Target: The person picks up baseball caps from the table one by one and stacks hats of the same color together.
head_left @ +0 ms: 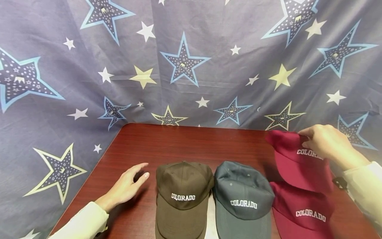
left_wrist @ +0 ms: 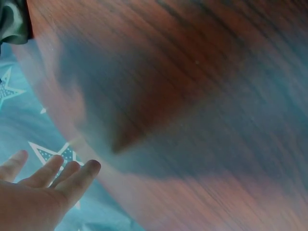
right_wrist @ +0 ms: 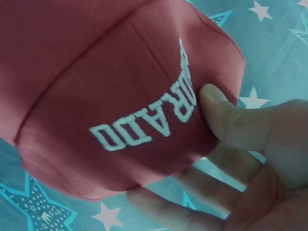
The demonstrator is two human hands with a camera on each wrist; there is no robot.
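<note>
In the head view my right hand (head_left: 325, 141) pinches the crown of a red baseball cap (head_left: 293, 166) lettered COLORADO. The right wrist view shows the thumb (right_wrist: 216, 103) pressed on the cap front beside the lettering, the other fingers behind. A second red cap (head_left: 301, 209) lies just below the held one, which overlaps it in this view. My left hand (head_left: 126, 187) hovers over the table with its fingers extended, left of a brown cap (head_left: 183, 186), holding nothing. In the left wrist view its fingers (left_wrist: 79, 180) are spread over the table edge.
A grey-blue cap (head_left: 244, 196) sits between the brown and red ones, all with brims toward me. Something white (head_left: 210, 215) shows between the brown and grey-blue caps. The reddish wooden table (head_left: 191, 142) ends at a star-patterned cloth backdrop (head_left: 179, 93).
</note>
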